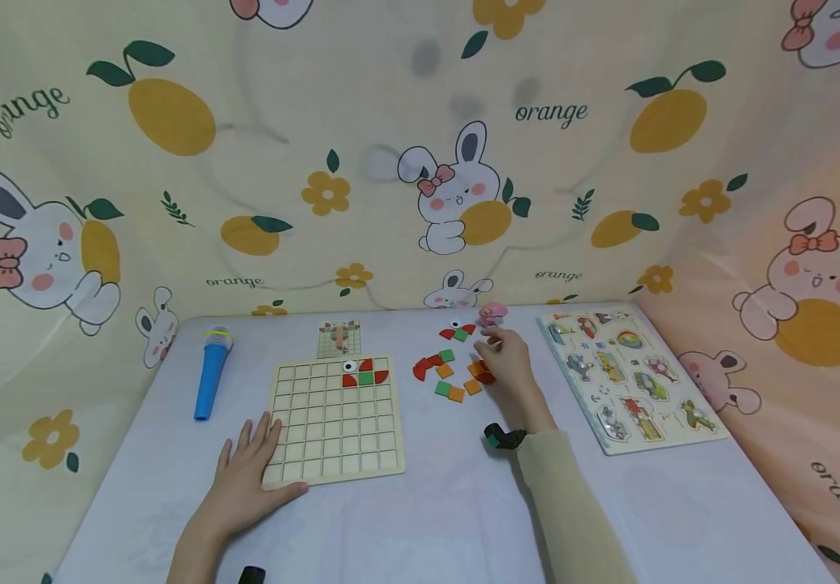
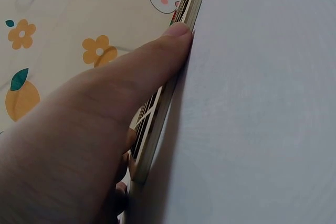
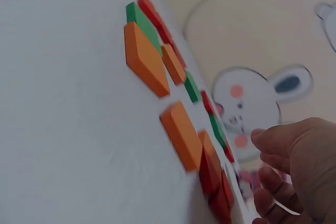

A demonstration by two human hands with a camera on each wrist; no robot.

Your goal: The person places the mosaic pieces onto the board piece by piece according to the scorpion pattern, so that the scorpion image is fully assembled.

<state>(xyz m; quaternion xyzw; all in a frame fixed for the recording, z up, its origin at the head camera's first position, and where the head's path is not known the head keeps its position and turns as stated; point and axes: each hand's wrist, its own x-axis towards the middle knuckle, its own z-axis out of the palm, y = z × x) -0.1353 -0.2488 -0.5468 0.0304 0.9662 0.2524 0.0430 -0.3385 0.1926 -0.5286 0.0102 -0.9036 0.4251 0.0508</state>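
Note:
My left hand [image 1: 244, 478] rests at the near left corner of a wooden grid board [image 1: 332, 422], fingers spread over its left side. In the left wrist view the thumb [image 2: 152, 61] lies straight along the board's edge. Near the board's far side sit a round black-and-white eye piece [image 1: 350, 367], a green square [image 1: 366, 378] and several red pieces. My right hand [image 1: 510, 365] hovers over loose tiles with fingers bent and nothing visible between them. Below it lie red rounded tiles [image 1: 486, 376] and an orange square [image 1: 472, 387]; the right wrist view shows orange tiles [image 3: 181, 135] too.
Behind the board lies a small pattern card [image 1: 339, 337]. A blue toy microphone [image 1: 211, 373] is on the left, a picture puzzle board [image 1: 631, 381] on the right. More tiles, including a green square [image 1: 442, 389], and a pink figure [image 1: 493, 314] lie beyond or left of my right hand.

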